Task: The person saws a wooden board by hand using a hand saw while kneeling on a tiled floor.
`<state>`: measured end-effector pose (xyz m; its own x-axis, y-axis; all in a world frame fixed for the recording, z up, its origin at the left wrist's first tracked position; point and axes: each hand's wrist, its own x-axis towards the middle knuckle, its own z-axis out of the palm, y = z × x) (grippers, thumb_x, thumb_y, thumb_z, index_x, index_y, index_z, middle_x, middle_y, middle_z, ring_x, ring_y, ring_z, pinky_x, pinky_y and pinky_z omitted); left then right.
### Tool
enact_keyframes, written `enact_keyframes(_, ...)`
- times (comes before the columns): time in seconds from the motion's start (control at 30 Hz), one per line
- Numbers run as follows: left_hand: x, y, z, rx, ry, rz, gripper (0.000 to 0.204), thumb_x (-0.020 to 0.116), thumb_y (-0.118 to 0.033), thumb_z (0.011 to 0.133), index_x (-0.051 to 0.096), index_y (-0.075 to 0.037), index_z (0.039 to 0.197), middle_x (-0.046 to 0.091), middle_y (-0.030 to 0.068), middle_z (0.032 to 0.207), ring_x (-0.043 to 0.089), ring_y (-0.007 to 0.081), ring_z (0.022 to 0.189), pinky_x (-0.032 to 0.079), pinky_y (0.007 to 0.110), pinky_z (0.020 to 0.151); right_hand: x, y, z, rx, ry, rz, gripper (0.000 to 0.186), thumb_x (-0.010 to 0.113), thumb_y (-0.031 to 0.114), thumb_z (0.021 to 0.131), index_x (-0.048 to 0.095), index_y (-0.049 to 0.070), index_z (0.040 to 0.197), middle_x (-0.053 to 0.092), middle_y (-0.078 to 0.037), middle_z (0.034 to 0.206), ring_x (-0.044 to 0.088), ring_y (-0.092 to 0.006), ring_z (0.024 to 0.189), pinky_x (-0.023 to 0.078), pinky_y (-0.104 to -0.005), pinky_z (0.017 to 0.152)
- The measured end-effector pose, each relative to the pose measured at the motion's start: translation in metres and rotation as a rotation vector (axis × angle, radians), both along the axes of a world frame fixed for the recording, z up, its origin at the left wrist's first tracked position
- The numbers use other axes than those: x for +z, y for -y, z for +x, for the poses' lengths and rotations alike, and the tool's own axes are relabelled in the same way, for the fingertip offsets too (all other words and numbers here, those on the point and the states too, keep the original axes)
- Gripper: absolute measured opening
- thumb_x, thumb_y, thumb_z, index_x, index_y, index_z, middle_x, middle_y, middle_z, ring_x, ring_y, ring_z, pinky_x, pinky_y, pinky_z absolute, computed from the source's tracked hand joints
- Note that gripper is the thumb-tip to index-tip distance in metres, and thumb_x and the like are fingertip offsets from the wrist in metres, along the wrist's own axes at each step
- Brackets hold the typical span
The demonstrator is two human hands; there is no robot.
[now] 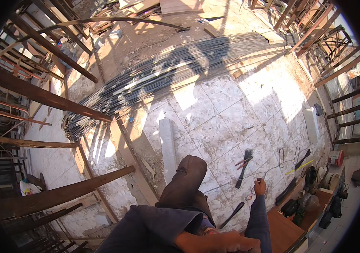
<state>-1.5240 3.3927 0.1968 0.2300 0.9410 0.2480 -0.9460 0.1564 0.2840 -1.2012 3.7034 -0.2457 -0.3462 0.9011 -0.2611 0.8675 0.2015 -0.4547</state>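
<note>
The person's right hand (260, 186) reaches down with its fingers pinched on a thin wire (273, 168) that loops across the tiled floor (226, 114), just beside a black brush (244, 166) and red-handled pliers (243, 162). The left hand (226, 242) rests loosely curled on the person's knee, holding nothing. A large bundle of steel rebar (154, 80) lies well apart, farther up the floor.

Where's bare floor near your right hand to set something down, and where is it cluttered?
Free: the pale tiled floor between the steel rod bundle and the brush, right of the upright white block. Crowded: around the right hand, with wire loops, and the wooden bench loaded with tools.
</note>
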Motion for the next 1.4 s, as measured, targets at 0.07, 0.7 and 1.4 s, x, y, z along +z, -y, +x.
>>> enact_keyframes(0.07, 0.006, -0.034, -0.018, 0.068, -0.027, 0.07, 0.043, 0.072, -0.039, 0.09, 0.067, 0.0, 0.107, 0.069, 0.0141, 0.102, 0.067, 0.0226, 0.09, 0.052, 0.034, 0.07, 0.025, -0.088, -0.073, 0.074, -0.046, 0.103, 0.029, 0.065, 0.018, 0.09, 0.065, -0.001, 0.112, 0.071, -0.018, 0.094, 0.069, -0.0261, 0.08, 0.055, -0.0378, 0.074)
enact_keyframes(0.7, -0.02, -0.34, -0.356, 0.499, -0.187, 0.726, 0.016, 0.062, -0.013, 0.098, 0.066, 0.0, 0.106, 0.069, 0.0155, 0.106, 0.067, 0.0313, 0.101, 0.054, 0.04, 0.085, 0.036, -0.213, -0.245, 0.475, 0.576, -0.653, 0.043, 0.072, 0.036, 0.085, 0.071, 0.003, 0.112, 0.074, -0.017, 0.095, 0.072, -0.0291, 0.079, 0.058, -0.0418, 0.072)
enact_keyframes(1.4, -0.259, -0.614, -0.825, 0.696, -1.984, -1.052, 0.054, 0.062, -0.027, 0.096, 0.047, -0.003, 0.141, 0.056, 0.0248, 0.134, 0.055, 0.0433, 0.122, 0.045, 0.043, 0.103, 0.072, -0.737, -1.061, 0.6, -0.157, -0.27, 0.037, 0.062, 0.033, 0.096, 0.071, -0.003, 0.092, 0.072, -0.011, 0.079, 0.068, -0.0209, 0.076, 0.052, -0.0376, 0.072)
